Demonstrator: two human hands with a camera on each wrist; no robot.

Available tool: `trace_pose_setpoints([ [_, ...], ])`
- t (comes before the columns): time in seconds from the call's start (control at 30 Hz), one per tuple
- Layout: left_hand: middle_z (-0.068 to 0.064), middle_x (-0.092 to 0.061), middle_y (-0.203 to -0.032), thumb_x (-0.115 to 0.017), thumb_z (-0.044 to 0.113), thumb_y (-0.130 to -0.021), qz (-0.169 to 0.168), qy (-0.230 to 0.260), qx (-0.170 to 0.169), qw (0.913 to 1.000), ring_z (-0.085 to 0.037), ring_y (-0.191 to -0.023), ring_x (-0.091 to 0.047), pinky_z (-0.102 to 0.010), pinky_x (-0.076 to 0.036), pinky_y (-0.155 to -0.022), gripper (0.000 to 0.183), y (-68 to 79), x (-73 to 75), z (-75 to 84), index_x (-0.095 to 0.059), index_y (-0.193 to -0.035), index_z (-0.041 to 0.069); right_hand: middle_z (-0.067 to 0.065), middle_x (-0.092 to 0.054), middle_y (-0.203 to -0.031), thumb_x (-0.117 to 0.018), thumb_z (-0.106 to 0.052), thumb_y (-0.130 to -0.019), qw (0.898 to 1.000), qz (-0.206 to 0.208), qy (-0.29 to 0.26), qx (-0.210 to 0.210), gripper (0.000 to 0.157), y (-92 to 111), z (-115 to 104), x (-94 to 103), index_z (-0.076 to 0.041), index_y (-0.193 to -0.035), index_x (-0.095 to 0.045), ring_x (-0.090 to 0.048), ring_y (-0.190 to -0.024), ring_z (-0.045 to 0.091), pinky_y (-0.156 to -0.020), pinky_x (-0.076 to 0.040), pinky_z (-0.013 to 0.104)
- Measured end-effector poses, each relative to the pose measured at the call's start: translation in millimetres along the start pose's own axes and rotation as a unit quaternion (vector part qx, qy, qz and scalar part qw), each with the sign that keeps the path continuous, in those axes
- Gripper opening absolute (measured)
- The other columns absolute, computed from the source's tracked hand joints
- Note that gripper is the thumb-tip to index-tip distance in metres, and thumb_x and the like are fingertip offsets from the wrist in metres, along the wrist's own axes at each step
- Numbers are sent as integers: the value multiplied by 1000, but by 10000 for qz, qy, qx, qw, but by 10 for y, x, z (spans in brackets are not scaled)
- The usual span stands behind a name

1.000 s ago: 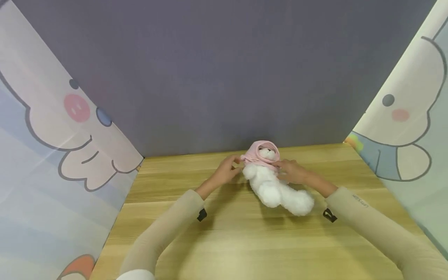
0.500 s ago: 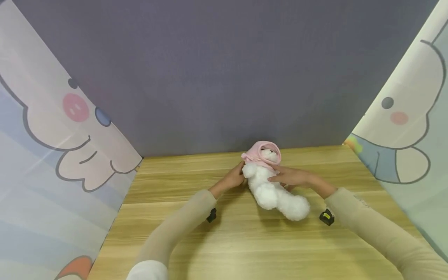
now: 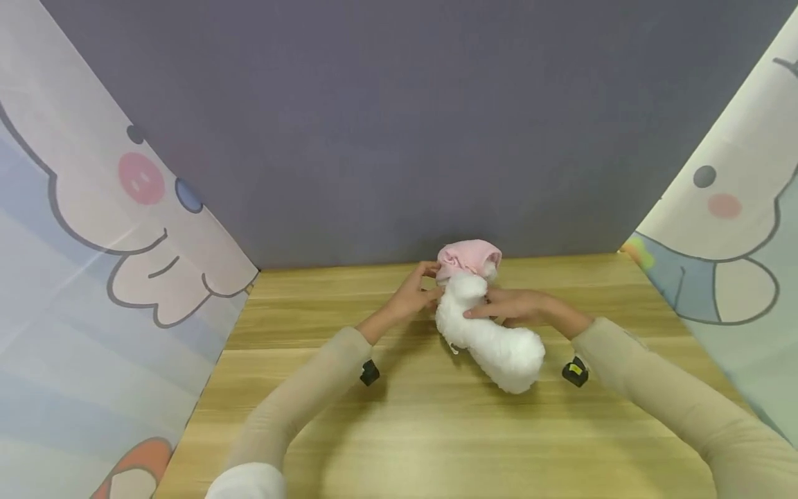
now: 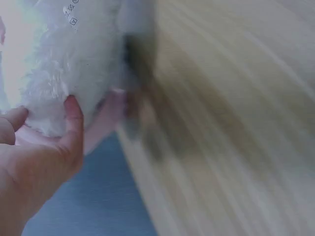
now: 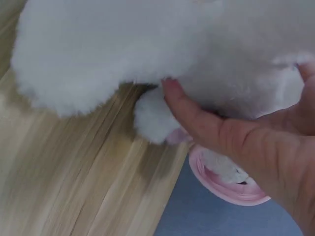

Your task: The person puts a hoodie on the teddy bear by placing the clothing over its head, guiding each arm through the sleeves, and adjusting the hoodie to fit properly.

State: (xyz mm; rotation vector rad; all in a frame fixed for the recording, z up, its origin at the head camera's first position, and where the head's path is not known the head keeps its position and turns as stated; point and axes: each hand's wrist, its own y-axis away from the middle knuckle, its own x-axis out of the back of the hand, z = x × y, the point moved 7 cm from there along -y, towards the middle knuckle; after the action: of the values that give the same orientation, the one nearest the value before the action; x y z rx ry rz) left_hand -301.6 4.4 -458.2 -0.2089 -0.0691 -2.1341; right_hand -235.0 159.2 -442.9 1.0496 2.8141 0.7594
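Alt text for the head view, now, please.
A person's left hand and right hand hold a fluffy white plush toy in a pink fabric hood at the far side of a yellowish wood-grain table. A plain grey panel stands behind; pale cartoon-printed sheets flank it.

Wood-grain tabletop point(image 3: 430, 436); grey panel point(image 3: 399, 132) behind; cartoon-printed sheet point(image 3: 93, 277) at left, second printed sheet point(image 3: 729, 270) at right

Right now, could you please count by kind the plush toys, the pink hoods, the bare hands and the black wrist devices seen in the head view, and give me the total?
White plush toy: 1
Pink hood: 1
Left hand and right hand: 2
Left black device and right black device: 2
Total: 6
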Motion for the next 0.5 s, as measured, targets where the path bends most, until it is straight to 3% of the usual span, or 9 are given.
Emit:
trace_pose_setpoints([
  [0.07,-18,-37,-130,-56,17,-96,43,-151,12,9999,-22,-73,-62,-57,-51,-77,48,16,18,85,-34,-138,11,5,-35,-146,-48,-38,-98,9997,-88,82,192,59,-26,-63,-34,-22,-148,-20,-39,-130,25,-100,-40,43],
  [0.13,-19,-35,-129,-51,20,-98,20,-344,123,9993,-26,-75,-60,-49,-54,-75,46,70,7,236,-34,-139,8,0,-40,-142,-46,-43,-98,9991,-18,294,302,54,-40,-100,-56,-27,-146,-26,-43,-127,20,-103,-37,38],
  [0.17,-19,-33,-127,-47,23,-100,10,-458,169,9988,-26,-78,-58,-45,-54,-74,44,88,3,284,-34,-139,8,-3,-39,-143,-46,-46,-97,9985,96,442,300,55,-51,-97,-52,-30,-146,-25,-41,-128,16,-104,-35,37],
  [0.27,-19,-29,-126,-31,37,-103,-61,-758,318,9966,-28,-82,-55,-43,-53,-75,48,127,10,392,-33,-141,8,-8,-33,-146,-49,-50,-94,9973,378,565,274,61,-77,-77,-48,-31,-147,-24,-34,-132,13,-108,-28,37],
  [0.37,-18,-24,-130,-16,55,-100,-169,-980,445,9940,-24,-83,-53,-46,-52,-79,66,115,62,424,-33,-144,11,-12,-28,-149,-50,-52,-93,9981,533,159,279,65,-128,-40,-52,-30,-147,-22,-29,-135,10,-109,-25,37],
  [0.43,-21,-28,-138,-12,58,-98,-216,-1144,340,9926,-26,-82,-56,-47,-51,-81,72,86,107,508,-36,-144,7,-8,-36,-144,-50,-50,-93,9967,672,-365,284,61,-170,-20,-71,-24,-144,-30,-37,-129,12,-104,-33,35],
  [0.5,-20,-40,-135,-12,54,-100,-203,-1614,112,9866,-29,-83,-57,-41,-50,-83,71,44,154,622,-42,-140,3,-3,-45,-135,-47,-46,-94,9910,710,-1070,363,53,-254,3,-121,-19,-138,-36,-47,-118,14,-96,-40,32],
])
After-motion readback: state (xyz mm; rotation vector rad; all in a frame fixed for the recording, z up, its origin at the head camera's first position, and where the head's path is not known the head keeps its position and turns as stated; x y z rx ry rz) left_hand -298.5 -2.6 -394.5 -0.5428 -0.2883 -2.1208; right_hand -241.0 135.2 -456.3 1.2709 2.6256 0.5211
